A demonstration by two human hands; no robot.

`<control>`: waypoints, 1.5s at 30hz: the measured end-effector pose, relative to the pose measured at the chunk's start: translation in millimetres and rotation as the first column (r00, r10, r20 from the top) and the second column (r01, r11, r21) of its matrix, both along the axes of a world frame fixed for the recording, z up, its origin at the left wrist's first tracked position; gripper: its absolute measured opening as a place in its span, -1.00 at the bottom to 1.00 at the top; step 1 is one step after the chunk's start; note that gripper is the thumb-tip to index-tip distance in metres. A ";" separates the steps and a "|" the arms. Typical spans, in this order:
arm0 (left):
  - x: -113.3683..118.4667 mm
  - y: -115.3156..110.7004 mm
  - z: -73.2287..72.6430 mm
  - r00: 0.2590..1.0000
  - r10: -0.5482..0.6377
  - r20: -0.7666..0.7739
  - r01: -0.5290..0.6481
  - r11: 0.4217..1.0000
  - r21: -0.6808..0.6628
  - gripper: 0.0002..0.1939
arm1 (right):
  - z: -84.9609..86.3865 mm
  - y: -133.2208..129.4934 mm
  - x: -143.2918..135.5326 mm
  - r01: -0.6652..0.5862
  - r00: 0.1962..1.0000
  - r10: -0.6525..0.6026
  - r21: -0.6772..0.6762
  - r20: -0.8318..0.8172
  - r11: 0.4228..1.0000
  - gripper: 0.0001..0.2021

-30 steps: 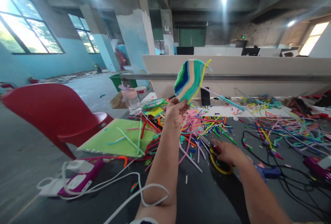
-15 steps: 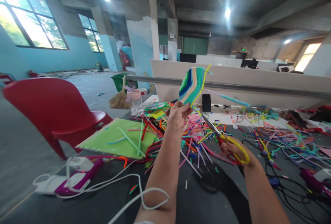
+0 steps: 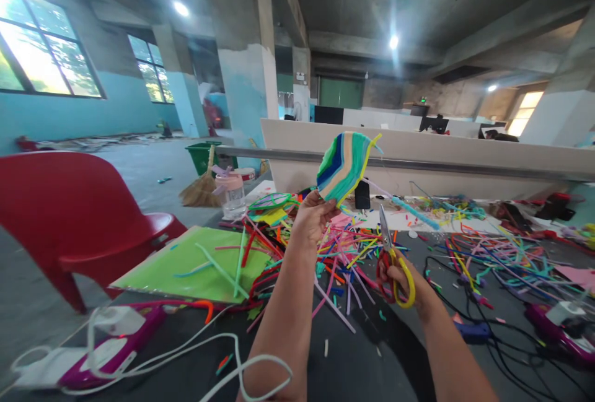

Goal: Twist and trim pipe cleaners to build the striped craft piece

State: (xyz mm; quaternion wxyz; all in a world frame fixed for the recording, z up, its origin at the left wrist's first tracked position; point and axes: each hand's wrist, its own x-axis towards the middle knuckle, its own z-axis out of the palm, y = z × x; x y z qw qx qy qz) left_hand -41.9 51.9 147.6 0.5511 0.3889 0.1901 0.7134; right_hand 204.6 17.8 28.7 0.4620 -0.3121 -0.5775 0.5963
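Note:
My left hand [image 3: 316, 215] pinches the lower end of a striped piece [image 3: 344, 165] in green, blue, cream and teal, with a yellow strip along its right edge. It is held up above the table, and a thin stem with a fuzzy light-blue part [image 3: 414, 212] sticks out to its right. My right hand [image 3: 395, 270] grips red-and-yellow scissors [image 3: 387, 235], their blades pointing up and looking closed. The scissors are to the right of the striped piece, apart from it. Below lies a heap of coloured fuzzy stems [image 3: 344, 241].
On the left are a green sheet [image 3: 195, 262], a power strip [image 3: 111, 352] with white cables and a red chair [image 3: 69, 210]. A clear bottle [image 3: 230, 196] and a phone [image 3: 362, 194] stand farther back. Black cables and a glue gun [image 3: 471, 331] lie at right.
The scissors have turned from slanting up-left to nearly upright, and my right hand has moved slightly left. My left hand still holds the striped piece. The view has shifted a little.

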 end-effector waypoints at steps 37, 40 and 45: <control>72.5 -18.2 3.1 0.981 0.140 -0.135 -0.141 0.990 0.003 -0.55 | 6.7 -2.1 5.5 0.284 0.499 -0.790 0.794 0.356 0.537 -0.48; 76.7 -19.0 2.0 0.977 0.143 -0.157 -0.146 0.989 -0.003 -0.53 | 7.2 -3.2 6.4 0.286 0.466 -0.805 0.798 0.368 0.531 -0.45; 82.0 -19.4 -0.8 0.970 0.160 -0.181 -0.160 0.987 0.013 -0.54 | 10.5 -5.0 8.1 0.299 0.435 -0.824 0.805 0.364 0.513 -0.44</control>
